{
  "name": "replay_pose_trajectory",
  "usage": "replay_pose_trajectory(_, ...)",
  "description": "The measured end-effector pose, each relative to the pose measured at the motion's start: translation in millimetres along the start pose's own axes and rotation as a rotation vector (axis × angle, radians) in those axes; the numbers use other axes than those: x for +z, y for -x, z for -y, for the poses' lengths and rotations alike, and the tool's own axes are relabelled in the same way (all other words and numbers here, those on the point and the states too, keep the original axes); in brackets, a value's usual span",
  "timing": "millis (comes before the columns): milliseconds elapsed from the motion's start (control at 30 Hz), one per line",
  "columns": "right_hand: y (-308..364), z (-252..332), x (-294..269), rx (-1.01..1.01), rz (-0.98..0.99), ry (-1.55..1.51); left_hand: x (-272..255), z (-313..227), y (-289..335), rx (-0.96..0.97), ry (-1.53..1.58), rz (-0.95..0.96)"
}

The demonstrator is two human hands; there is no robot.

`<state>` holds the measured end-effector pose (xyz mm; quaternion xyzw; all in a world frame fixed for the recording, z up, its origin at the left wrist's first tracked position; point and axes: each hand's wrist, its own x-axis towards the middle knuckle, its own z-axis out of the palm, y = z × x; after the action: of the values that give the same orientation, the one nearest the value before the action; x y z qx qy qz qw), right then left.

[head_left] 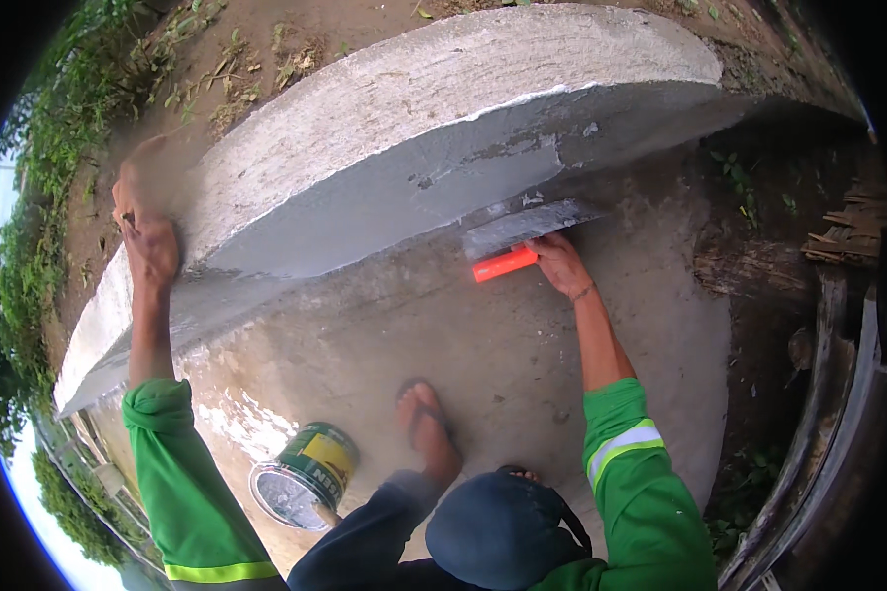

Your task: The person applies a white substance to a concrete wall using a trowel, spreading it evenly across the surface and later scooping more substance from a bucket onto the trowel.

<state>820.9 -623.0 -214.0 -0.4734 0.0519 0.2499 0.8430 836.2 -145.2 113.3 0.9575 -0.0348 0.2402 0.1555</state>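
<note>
My right hand point(562, 264) grips a plastering trowel with an orange handle point(504, 263) and a wide, smeared metal blade point(527, 227). The blade is close to the lower edge of a low curved concrete wall point(384, 197). Smooth grey coating covers much of that wall's near face, with rough patches toward the right. On the left, my left hand point(151, 248) rests at the outer edge of the wall's rough pale top point(463, 74). Its fingers look stretched out away from me, though they are partly blurred, and nothing shows in them.
A green and yellow paint bucket point(320, 458) holding whitish paste stands tilted by my leg, a stick-like handle point(327, 514) at its rim. White splashes mark the concrete floor point(522, 364) beside it. My sandalled foot point(424, 419) is close by. Wooden poles point(818, 414) lie at right.
</note>
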Motion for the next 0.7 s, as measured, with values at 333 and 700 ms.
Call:
replay_pose_trajectory(333, -28, 11, 11, 0.048, 0.085, 0.052, -1, 4, 3, -0.035, -0.005, 0.003)
replay_pose_trajectory(700, 10, 119, 97, -0.025, 0.059, 0.186, -1, -1, -3, -0.037, -0.056, -0.008)
